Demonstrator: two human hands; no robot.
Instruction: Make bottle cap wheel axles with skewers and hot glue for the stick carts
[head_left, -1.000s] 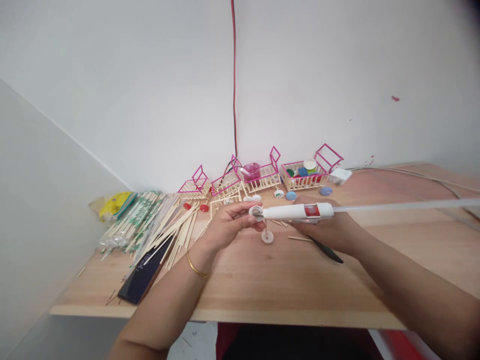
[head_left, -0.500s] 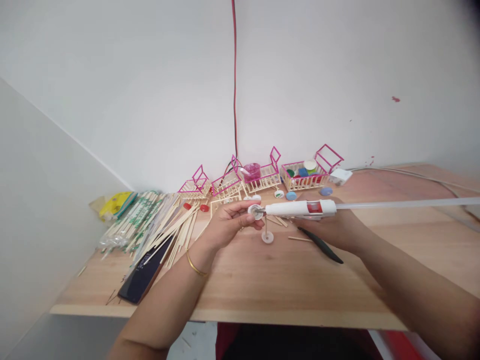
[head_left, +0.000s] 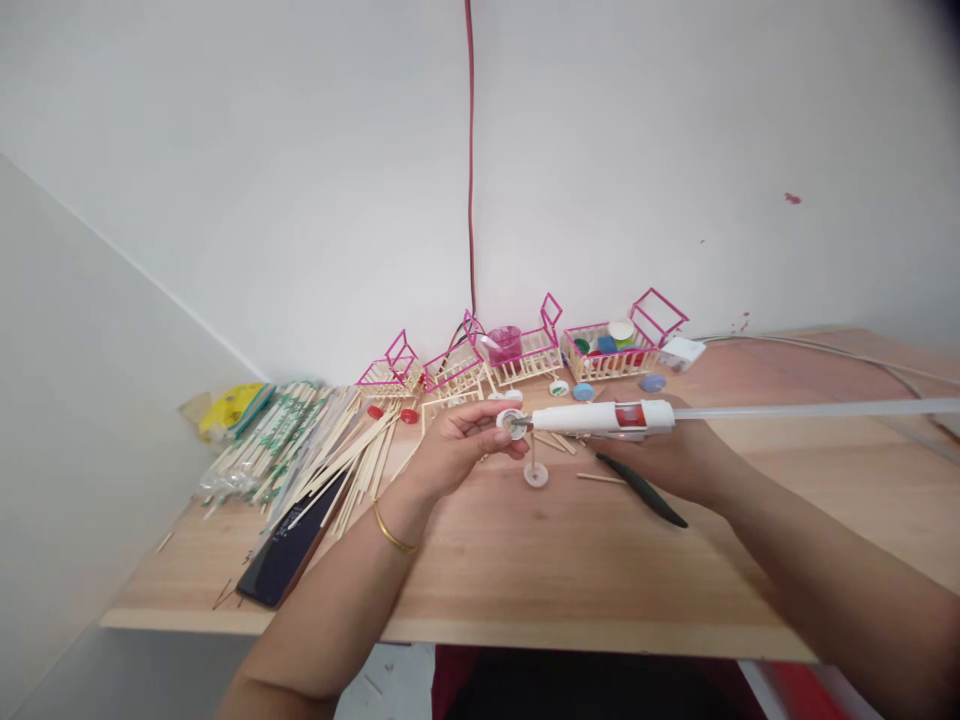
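Between the thumb and fingers of my left hand (head_left: pixel 469 440) is a white bottle cap (head_left: pixel 511 425), its hollow side turned to the right. My right hand (head_left: pixel 667 455) grips a white glue gun (head_left: pixel 604 417), mostly from underneath, so its fingers are largely hidden. The metal nozzle points left and reaches into the cap. A long clear glue stick (head_left: pixel 810 409) sticks out of the gun's rear. Just below the nozzle, a small stick joined to another white cap (head_left: pixel 535 475) rests on the table.
Several stick-built carts with pink rims (head_left: pixel 611 350) line the wall; one holds coloured caps. Bundled sticks (head_left: pixel 277 435), loose sticks (head_left: pixel 364 460) and a dark phone (head_left: pixel 281 560) lie left. A black craft knife-like tool (head_left: pixel 643 490) lies by my right wrist. A cable (head_left: pixel 825 350) runs along the back right.
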